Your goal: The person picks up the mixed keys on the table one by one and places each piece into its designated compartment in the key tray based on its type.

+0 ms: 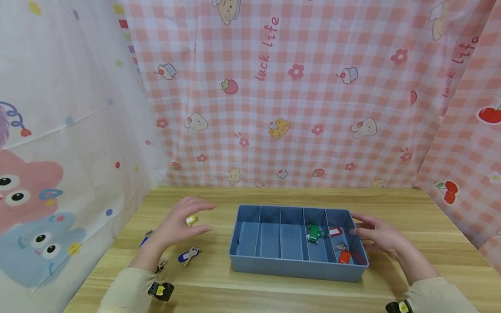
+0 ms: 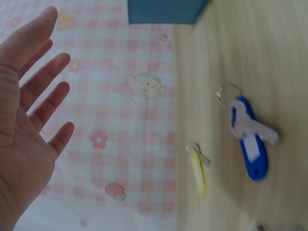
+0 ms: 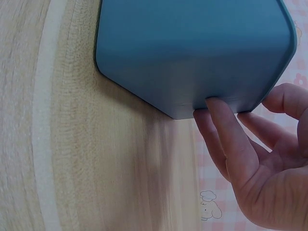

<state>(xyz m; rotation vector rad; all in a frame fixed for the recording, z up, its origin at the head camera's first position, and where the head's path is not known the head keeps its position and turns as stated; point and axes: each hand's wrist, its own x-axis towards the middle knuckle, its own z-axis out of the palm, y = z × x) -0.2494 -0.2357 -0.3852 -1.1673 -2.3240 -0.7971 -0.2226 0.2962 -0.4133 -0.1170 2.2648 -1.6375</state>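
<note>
Apparently partway: green tag (image 1: 313,233), red tags (image 1: 344,257) in box (image 1: 297,268); blue tags (image 1: 182,258), yellow tag (image 1: 191,220) still out; left hand (image 1: 176,225) spread, empty; right hand (image 1: 382,235) touching box end, fingers extended

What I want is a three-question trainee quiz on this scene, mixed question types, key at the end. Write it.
1. Multiple choice: how many compartments does the tray have? A) four B) five C) six
2. True or false: the green fob lies in the same compartment as the orange-red tag.
3. Fill in the blank: the person's ____ hand touches the tray.

Key: 1. B, five. 2. False; a divider separates them. 3. Right; the right hand has its fingertips against the end wall.
</note>
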